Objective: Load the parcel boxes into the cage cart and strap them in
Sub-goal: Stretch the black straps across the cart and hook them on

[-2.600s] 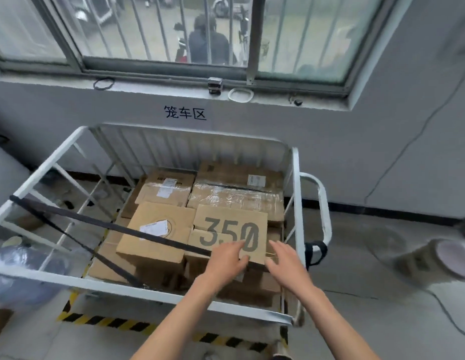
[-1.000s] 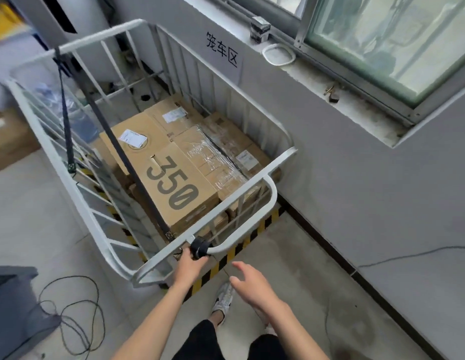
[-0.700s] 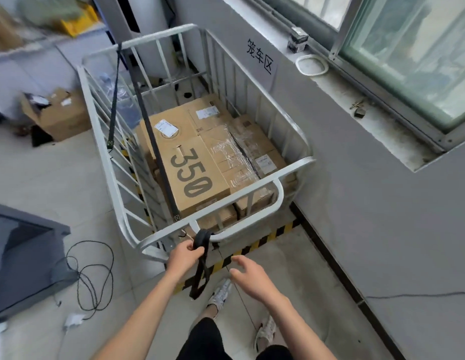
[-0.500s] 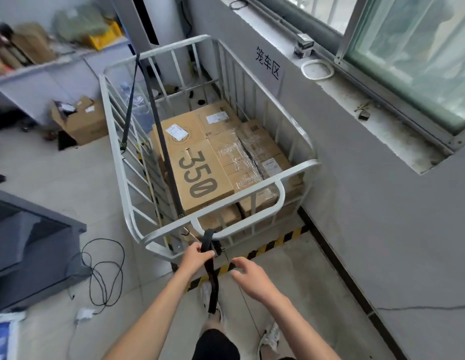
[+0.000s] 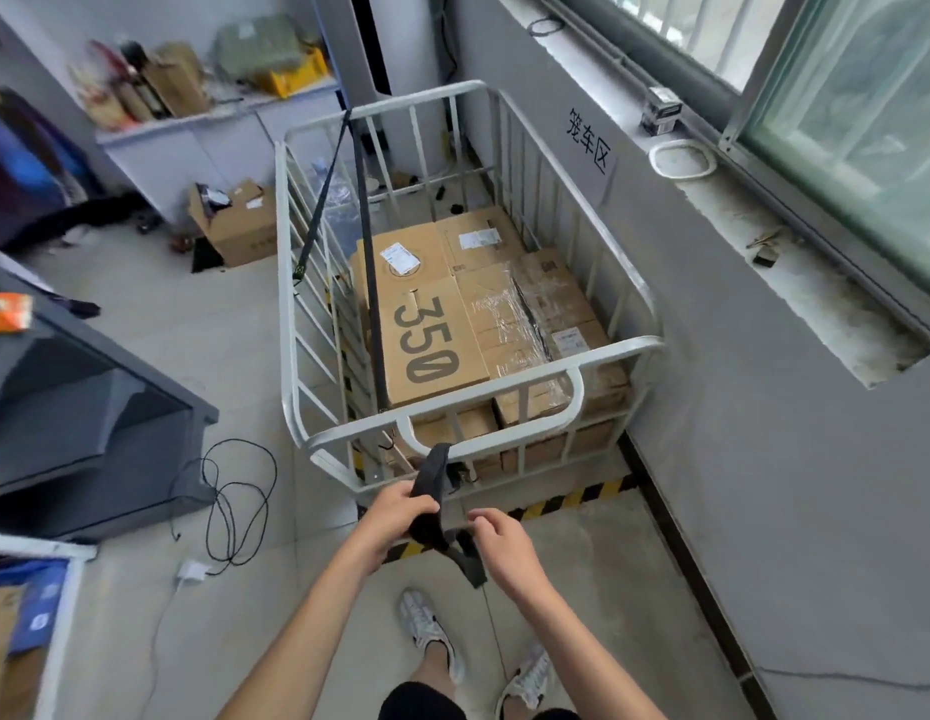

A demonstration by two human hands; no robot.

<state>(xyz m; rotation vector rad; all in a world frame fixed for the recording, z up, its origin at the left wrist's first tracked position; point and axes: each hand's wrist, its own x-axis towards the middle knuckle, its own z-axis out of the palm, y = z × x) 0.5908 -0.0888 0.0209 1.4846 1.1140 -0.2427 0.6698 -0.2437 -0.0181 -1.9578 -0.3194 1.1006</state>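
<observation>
- Checking hand pose: left?
- Left hand (image 5: 400, 517) reaches forward, clenched round the black strap (image 5: 433, 480) at the near rail of the cage cart (image 5: 629, 350). Right hand (image 5: 496, 543) is beside it, fingers curled at the strap's tail; grasp unclear. Parcel boxes (image 5: 437, 345) sit inside the cage cart.

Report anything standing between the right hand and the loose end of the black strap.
Nothing visible stands between them. The right hand sits directly beside the loose strap end, which hangs below the left hand gripping the strap near the cart's handle rail. Whether its fingers touch it is unclear.
</observation>
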